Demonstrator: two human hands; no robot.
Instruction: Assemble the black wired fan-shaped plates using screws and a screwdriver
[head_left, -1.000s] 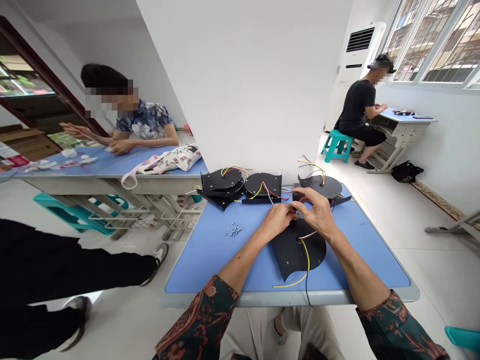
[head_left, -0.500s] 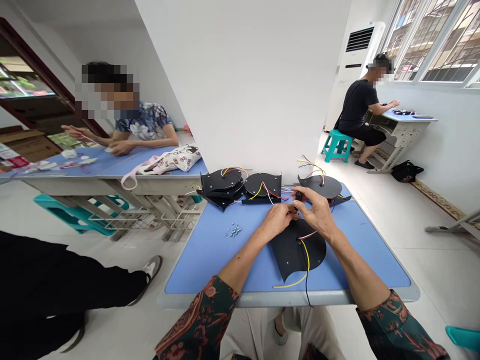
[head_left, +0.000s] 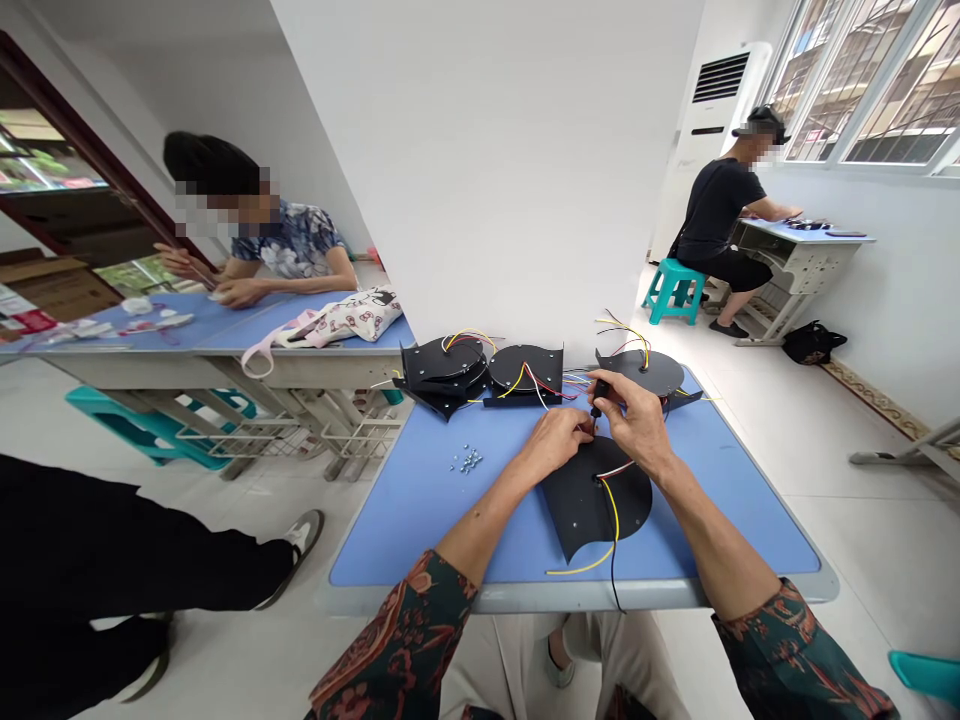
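Left hand (head_left: 559,440) hides its grip's contents; pale bits (head_left: 469,460) too small.

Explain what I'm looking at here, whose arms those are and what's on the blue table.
There is no machine: the one picture comes from a camera worn on a person's head, looking down at their own two bare hands. The left hand and right hand meet over a black plate with yellow, red and black wires, lying on a blue table. The right hand's fingers grip a small black tool, perhaps a screwdriver; what the left pinches is hidden. To the left lie small screws, at the far edge more wired black plates. Nearby, other people sit at other tables.
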